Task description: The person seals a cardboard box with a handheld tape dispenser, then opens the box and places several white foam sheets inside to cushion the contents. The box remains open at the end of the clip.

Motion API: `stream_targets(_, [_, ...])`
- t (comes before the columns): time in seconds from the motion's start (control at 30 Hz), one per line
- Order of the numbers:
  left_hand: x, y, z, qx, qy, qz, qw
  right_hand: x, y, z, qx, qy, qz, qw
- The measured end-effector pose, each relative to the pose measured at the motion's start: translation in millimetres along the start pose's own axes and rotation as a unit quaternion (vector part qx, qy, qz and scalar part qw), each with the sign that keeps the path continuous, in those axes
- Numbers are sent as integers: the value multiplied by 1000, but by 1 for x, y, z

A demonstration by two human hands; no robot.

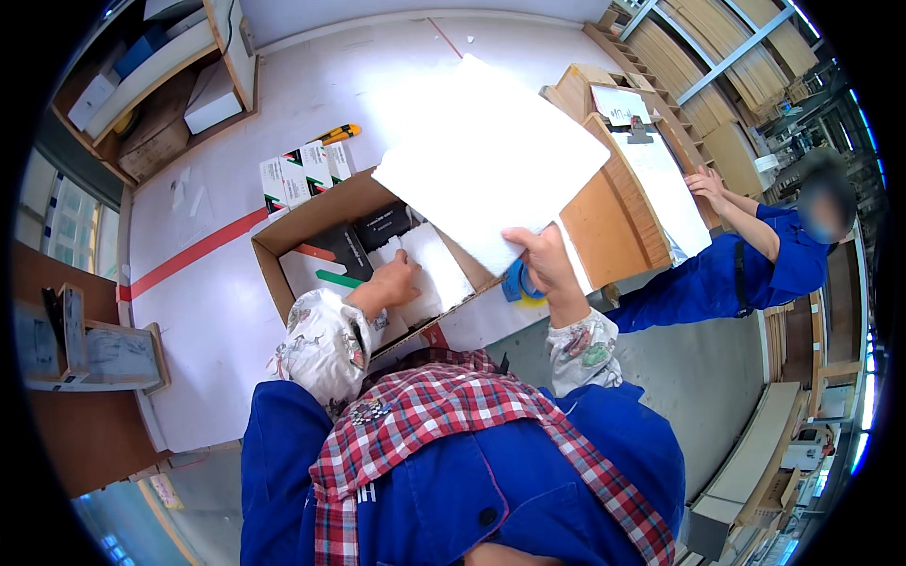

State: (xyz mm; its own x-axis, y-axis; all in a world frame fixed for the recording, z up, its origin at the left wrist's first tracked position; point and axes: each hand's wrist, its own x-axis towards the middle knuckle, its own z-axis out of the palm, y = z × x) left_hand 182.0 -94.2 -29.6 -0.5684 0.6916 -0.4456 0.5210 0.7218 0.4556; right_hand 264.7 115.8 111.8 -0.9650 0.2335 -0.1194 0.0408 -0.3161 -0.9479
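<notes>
My right hand (547,259) grips a large white foam sheet (500,151) by its near corner, thumb on top. The sheet is tilted up over the right side of an open cardboard box (316,209) and hides part of it. Inside the box, my left hand (389,285) has its fingers bent against a white foam piece (439,274); the fingertips are partly hidden. Black cartons (342,250) with coloured stripes lie in the box to the left of that foam.
Small white cartons (300,175) and a yellow utility knife (340,134) lie behind the box. Blue tape (514,281) is by my right wrist. On the right, a clipboard (642,141) rests on a wooden stand (618,198), where a co-worker in blue (746,259) reaches. Shelves (156,104) stand far left.
</notes>
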Motion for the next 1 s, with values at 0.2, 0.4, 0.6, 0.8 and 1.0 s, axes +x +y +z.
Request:
stream_targets(0.2, [-4,16,1,9,-22,-6,1000,-8,31,33,62,2,47,997])
stream_targets(0.4, [-14,10,-5,-12,1,24,1000,-1,25,15,-66,42,0,997])
stream_targets(0.6, [-17,-2,6,22,71,58,996,9,-20,-16,-111,22,-7,994])
stream_targets(0.8, [-40,-12,-69,-775,109,-8,623,1,-18,-28,-65,-21,38,997])
stream_targets(1.0, [-84,51,-95,-737,193,51,646,-3,-9,-1,-81,-39,42,995])
